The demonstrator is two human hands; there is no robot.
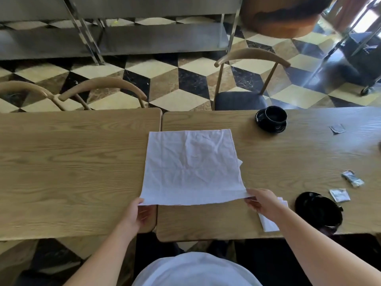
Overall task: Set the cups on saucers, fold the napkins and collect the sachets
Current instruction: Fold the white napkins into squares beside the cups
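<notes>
A white napkin [191, 166] lies spread flat across the seam of two wooden tables. My left hand [138, 213] pinches its near left corner and my right hand [261, 202] pinches its near right corner, both corners lifted slightly. A folded white napkin [270, 222] lies under my right forearm. A black cup [276, 114] sits on a black saucer [260, 119] at the far right. Another black cup and saucer [318, 209] stand near the front edge. Three sachets lie to the right: one far [337, 129], one crumpled [352, 178], one by the near saucer [339, 195].
The two wooden tables [72, 172] meet at a narrow gap in the middle. Wooden chairs [103, 89] stand along the far side, one with a dark seat [241, 100]. Beyond lie a chequered floor and metal shelving [123, 38].
</notes>
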